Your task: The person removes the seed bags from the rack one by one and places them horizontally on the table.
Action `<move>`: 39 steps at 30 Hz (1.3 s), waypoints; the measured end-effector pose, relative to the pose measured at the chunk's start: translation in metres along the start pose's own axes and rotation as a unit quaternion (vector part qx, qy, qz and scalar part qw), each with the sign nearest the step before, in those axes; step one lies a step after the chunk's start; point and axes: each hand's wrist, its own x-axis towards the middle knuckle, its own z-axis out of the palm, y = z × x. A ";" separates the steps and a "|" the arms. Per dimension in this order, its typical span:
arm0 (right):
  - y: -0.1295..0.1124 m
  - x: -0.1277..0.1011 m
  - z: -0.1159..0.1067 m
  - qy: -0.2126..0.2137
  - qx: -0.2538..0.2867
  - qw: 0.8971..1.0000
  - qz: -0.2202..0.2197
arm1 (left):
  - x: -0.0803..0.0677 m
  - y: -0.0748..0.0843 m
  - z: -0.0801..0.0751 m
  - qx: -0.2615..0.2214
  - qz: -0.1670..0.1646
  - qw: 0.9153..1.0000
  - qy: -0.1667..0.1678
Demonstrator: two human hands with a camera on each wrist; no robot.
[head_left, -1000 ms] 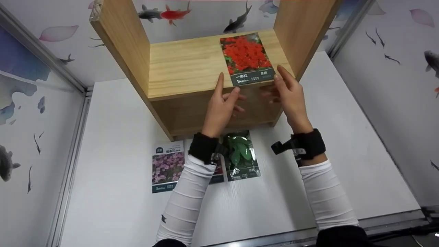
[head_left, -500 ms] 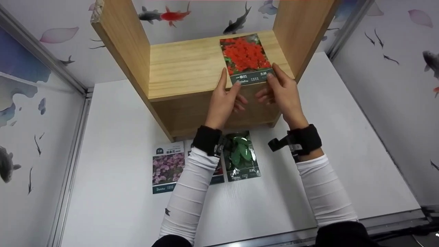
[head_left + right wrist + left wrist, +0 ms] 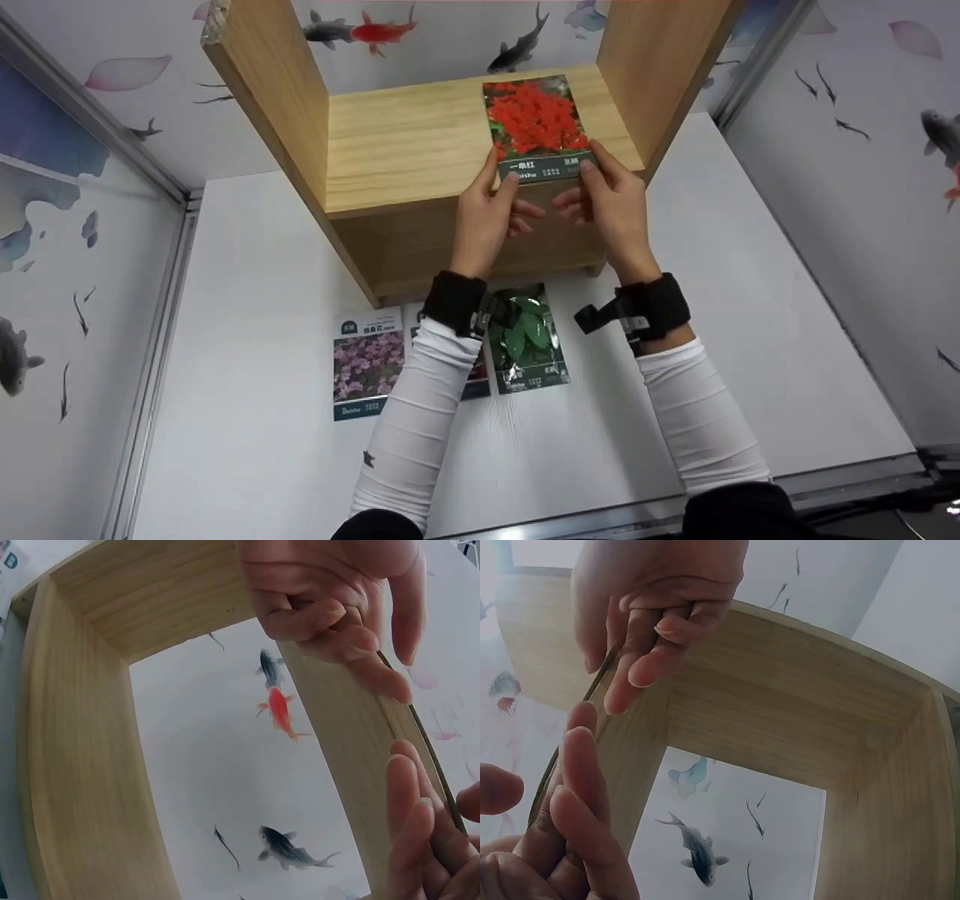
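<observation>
The red-flower seed packet (image 3: 535, 129) lies flat on the shelf board of the open wooden shelf unit (image 3: 409, 142), near its right wall, with its dark label edge at the board's front rim. The left hand (image 3: 486, 221) pinches the packet's near left corner, thumb on top and fingers curled under the rim; the right hand (image 3: 611, 210) pinches the near right corner the same way. On the white surface (image 3: 255, 315) in front of the unit lie a purple-flower packet (image 3: 367, 364) and a green-leaf packet (image 3: 527, 340), with the left forearm above them.
</observation>
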 end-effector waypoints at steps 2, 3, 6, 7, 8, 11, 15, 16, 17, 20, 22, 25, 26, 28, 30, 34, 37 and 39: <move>0.000 -0.002 0.001 0.013 0.009 1.000 -0.003 | -0.001 -0.001 -0.001 -0.008 0.008 1.000 0.004; 0.000 -0.002 0.002 0.020 0.011 1.000 -0.003 | -0.002 0.000 -0.002 -0.011 0.010 1.000 0.005; 0.001 -0.004 0.002 0.037 0.021 0.999 0.000 | -0.003 -0.001 -0.003 -0.025 0.013 1.000 0.014; 0.002 -0.004 0.002 0.042 0.028 0.999 0.002 | -0.003 -0.001 -0.002 -0.028 0.013 0.999 0.018; 0.003 -0.004 0.002 0.046 0.034 0.998 0.004 | -0.003 -0.001 -0.002 -0.029 0.012 0.999 0.022; 0.004 -0.005 0.001 0.054 0.050 0.997 0.004 | -0.004 -0.002 -0.001 -0.035 0.015 0.999 0.031; 0.003 -0.010 0.002 0.059 0.061 0.996 0.000 | -0.007 -0.002 0.000 -0.037 0.029 0.998 0.040; 0.003 -0.010 0.002 0.059 0.064 0.996 -0.001 | -0.009 -0.001 0.000 -0.035 0.034 0.998 0.042; 0.003 -0.012 0.002 0.060 0.066 0.996 -0.003 | -0.010 -0.001 0.000 -0.033 0.039 0.998 0.043; 0.004 -0.015 0.001 0.062 0.078 0.995 -0.008 | -0.017 0.000 0.000 -0.020 0.051 0.998 0.043; 0.005 -0.017 -0.001 0.062 0.087 0.994 -0.014 | -0.022 0.002 0.001 -0.016 0.063 0.997 0.036; 0.006 -0.022 -0.005 0.061 0.095 0.993 -0.027 | -0.032 0.005 0.002 -0.015 0.080 0.996 0.025; 0.006 -0.025 -0.006 0.061 0.099 0.993 -0.031 | -0.036 0.006 0.003 -0.014 0.085 0.996 0.021; 0.005 -0.032 -0.009 0.061 0.106 0.992 -0.038 | -0.044 0.008 0.005 -0.015 0.094 0.995 0.012; 0.004 -0.039 -0.012 0.063 0.117 0.990 -0.043 | -0.052 0.009 0.007 -0.016 0.098 0.995 0.003; 0.000 -0.055 -0.018 0.067 0.134 0.987 -0.049 | -0.068 0.010 0.013 -0.029 0.096 0.995 -0.013; -0.003 -0.066 -0.022 0.069 0.138 0.987 -0.052 | -0.078 0.009 0.018 -0.037 0.100 0.994 -0.015; -0.004 -0.073 -0.024 0.070 0.140 0.986 -0.052 | -0.085 0.009 0.020 -0.039 0.101 0.994 -0.015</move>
